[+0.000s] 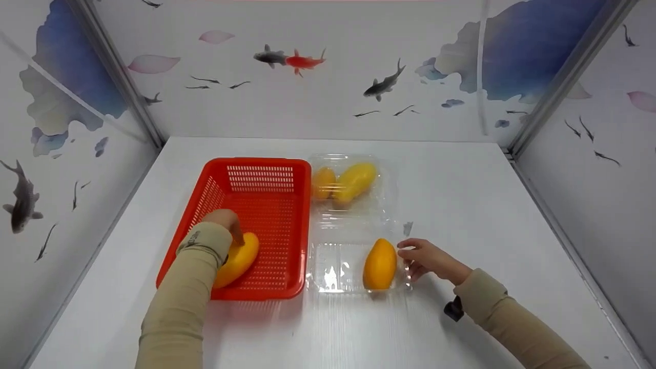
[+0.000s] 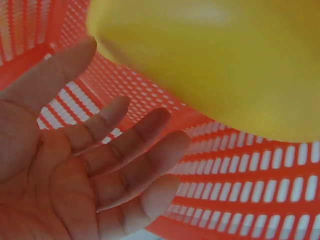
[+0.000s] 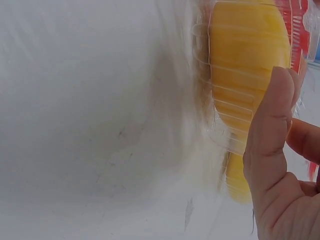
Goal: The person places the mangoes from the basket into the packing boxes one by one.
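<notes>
In the head view my left hand reaches down into a red plastic basket, over a yellow mango. The left wrist view shows its fingers spread and loosely bent, with the thumb tip at the end of the mango. At the right rim of an opened clear plastic box is my right hand, thumb outside and fingertips over the edge, lightly holding it. One mango lies in the box's near half, beside that hand. The right wrist view shows this mango through the ribbed wall.
Two more yellow mangoes, one rounder and one longer, lie at the far clear plastic part, right of the basket. A small grey mark is on the white table. Patterned panels enclose the back and sides.
</notes>
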The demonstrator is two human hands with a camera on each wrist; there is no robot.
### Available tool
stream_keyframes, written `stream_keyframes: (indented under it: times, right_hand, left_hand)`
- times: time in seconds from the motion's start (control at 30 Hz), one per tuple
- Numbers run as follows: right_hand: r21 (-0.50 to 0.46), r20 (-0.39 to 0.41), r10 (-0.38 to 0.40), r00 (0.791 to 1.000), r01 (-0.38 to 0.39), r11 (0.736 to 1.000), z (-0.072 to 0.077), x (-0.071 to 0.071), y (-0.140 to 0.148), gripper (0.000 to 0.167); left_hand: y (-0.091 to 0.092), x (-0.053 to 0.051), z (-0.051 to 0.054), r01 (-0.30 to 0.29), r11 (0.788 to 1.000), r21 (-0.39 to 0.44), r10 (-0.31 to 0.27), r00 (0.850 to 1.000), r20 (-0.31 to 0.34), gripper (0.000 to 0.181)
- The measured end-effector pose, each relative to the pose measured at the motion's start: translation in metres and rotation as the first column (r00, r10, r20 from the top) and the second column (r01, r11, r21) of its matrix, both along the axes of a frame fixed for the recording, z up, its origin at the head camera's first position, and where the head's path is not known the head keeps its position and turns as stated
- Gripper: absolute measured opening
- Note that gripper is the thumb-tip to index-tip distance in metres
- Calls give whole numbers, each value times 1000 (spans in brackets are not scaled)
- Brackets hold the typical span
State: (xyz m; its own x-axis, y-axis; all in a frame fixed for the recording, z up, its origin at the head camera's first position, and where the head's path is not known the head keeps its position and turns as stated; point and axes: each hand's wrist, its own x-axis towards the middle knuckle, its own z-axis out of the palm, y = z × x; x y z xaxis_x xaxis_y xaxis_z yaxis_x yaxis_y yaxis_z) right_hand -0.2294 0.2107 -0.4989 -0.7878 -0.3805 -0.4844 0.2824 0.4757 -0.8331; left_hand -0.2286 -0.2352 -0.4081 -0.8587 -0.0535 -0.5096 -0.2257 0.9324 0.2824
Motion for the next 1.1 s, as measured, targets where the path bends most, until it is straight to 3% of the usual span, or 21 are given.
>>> stream_keyframes:
  times: [0.1, 0.2, 0.27, 0.43, 0.53, 0.67, 0.8, 0.97, 1.03, 1.1]
  right_hand:
    - [-12, 3, 8, 1000, -7, 1000, 0, 0, 0, 49]
    - [-18, 4, 15, 1000, -15, 1000, 0, 0, 0, 50]
    - [-21, 5, 18, 1000, -18, 1000, 0, 0, 0, 50]
    - [-20, 1, 29, 1000, -29, 999, 0, 1, -1, 48]
    - [-13, -2, 27, 1000, -27, 1000, 1, 1, -1, 49]
    - [-12, -2, 20, 1000, -20, 1000, 1, 0, -1, 49]
    - [-23, -3, 14, 1000, -14, 1000, -1, 0, 0, 49]
    - [-29, -7, 17, 1000, -18, 999, -2, 0, 1, 50]
    - [-32, -7, 20, 1000, -20, 999, -2, -1, 2, 49]
    - [-31, -8, 17, 1000, -17, 999, -2, -1, 1, 49]
  left_hand:
    - [-5, -2, -4, -172, 981, 95, 165, 984, 72, 29]
    - [-4, 0, -5, -243, 962, 123, 229, 967, 115, 30]
    - [0, 6, -2, -235, 964, 127, 223, 969, 103, 26]
    - [7, 20, 3, -127, 987, 96, 124, 992, 38, 23]
    - [9, 24, 4, -92, 993, 75, 91, 996, 21, 22]
    - [9, 21, 2, -105, 993, 56, 102, 993, 53, 22]
    - [4, 9, -8, -156, 987, 40, 148, 976, 162, 31]
    - [-5, -9, -25, -254, 967, 21, 235, 921, 312, 64]
    - [-7, -14, -28, -240, 970, 30, 216, 919, 331, 80]
    - [-8, -17, -29, -171, 985, 34, 149, 927, 345, 91]
